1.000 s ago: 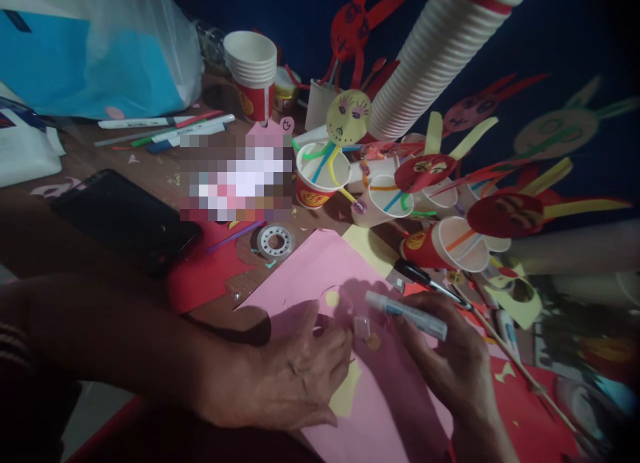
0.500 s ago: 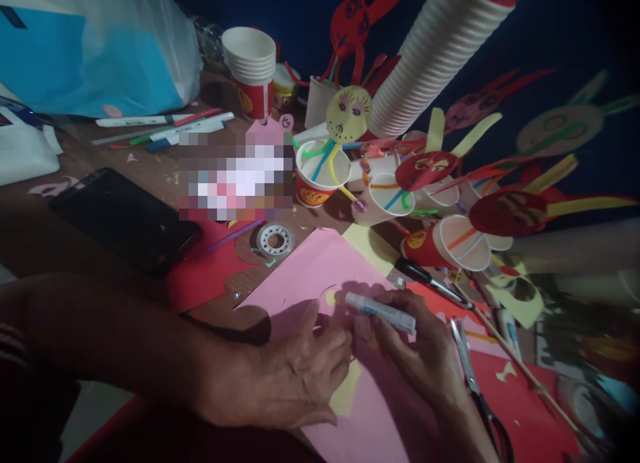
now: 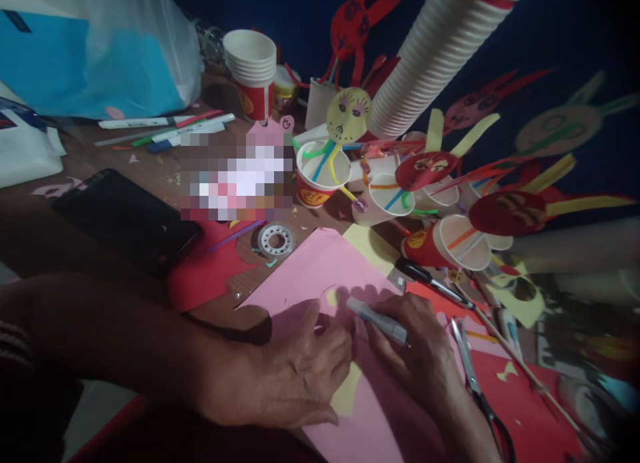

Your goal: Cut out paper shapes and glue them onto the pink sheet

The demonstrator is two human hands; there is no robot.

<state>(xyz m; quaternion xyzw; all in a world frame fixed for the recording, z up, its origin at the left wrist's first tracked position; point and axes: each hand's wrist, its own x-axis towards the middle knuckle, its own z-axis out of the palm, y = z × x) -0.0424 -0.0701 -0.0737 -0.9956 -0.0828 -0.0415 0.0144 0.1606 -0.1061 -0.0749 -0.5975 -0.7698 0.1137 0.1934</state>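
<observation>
Pink paper (image 3: 320, 263) lies at a slant on the wooden table, with a yellow paper piece (image 3: 349, 391) on it partly under my left hand. My left hand (image 3: 300, 370) presses on the pink paper, fingers bent inward and thumb stretched out; whether its fingertips pinch anything is hidden. My right hand (image 3: 415, 346) is closed around a whitish translucent tube (image 3: 379, 320), held just above the paper. The tube's far end points left, near a small yellow scrap (image 3: 333, 297). Both hands are close together, fingertips almost meeting.
Scissors (image 3: 475, 383) and a black marker (image 3: 435, 283) lie right of my right hand. Paper cups (image 3: 323, 173) with decorated paper faces stand behind. A tape roll (image 3: 275, 240), a dark phone (image 3: 125, 216) and several pens (image 3: 190, 130) lie left, below a plastic bag (image 3: 100, 56).
My right hand has turned slightly, and the tube's near end has swung down and left, tilting it more steeply. My left hand has stayed nearly still.
</observation>
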